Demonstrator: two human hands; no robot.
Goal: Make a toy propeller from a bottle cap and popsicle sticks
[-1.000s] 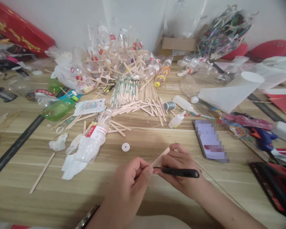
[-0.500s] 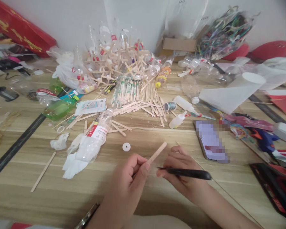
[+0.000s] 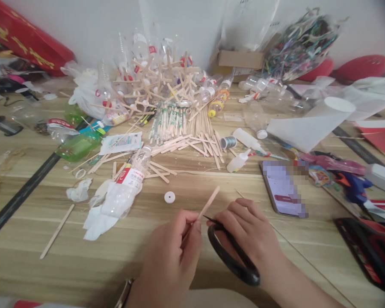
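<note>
Wooden table [image 3: 60,273]: right hand [image 3: 252,226] has turned black tool [image 3: 227,262], perhaps scissors, handle-down.

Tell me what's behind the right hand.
What looks like one thin stick on the table shows at both sides of the right hand. The hand covers the stretch between, so I can't confirm it's one piece, or whether anything else lies there.

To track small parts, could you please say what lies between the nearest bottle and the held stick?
A white disc lies between the bottle and the stick, in the head view.
</note>
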